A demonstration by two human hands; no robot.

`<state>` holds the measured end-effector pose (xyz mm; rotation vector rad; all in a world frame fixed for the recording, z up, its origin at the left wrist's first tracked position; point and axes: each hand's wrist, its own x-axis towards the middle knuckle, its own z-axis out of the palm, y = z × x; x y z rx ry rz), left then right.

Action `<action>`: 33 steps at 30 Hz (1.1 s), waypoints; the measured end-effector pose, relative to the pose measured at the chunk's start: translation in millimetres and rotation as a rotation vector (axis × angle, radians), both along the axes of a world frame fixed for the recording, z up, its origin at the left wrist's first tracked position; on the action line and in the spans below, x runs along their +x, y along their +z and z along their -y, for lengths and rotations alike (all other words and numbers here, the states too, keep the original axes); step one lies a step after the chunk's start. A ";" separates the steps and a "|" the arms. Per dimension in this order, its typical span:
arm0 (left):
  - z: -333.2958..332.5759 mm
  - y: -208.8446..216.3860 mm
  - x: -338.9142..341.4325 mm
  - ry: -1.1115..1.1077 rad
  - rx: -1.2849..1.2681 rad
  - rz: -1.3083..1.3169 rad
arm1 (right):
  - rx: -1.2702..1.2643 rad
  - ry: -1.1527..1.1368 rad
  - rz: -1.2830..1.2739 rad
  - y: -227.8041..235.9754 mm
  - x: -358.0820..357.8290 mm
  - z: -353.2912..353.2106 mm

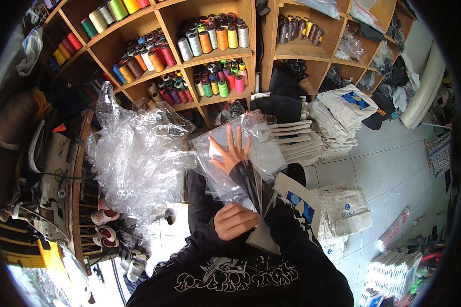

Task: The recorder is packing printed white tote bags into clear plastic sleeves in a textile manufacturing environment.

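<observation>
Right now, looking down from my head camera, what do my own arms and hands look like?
Both your left hand and right hand are bare, with no gloves showing. Your left sleeve and right sleeve are long and black, reaching about to the wrists. Whitish markings show on the outer side of each sleeve.

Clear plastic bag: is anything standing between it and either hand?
Nothing visible does. The right hand is spread wide, apparently inside the clear plastic bag, and the left hand already pinches the film beside the right sleeve.
</observation>
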<state>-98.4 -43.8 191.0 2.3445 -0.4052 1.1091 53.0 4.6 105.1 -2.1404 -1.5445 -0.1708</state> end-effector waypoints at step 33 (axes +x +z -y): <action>-19.4 -103.2 -21.7 0.610 -0.126 -0.167 | -0.070 -0.496 -0.866 -40.1 15.8 -49.2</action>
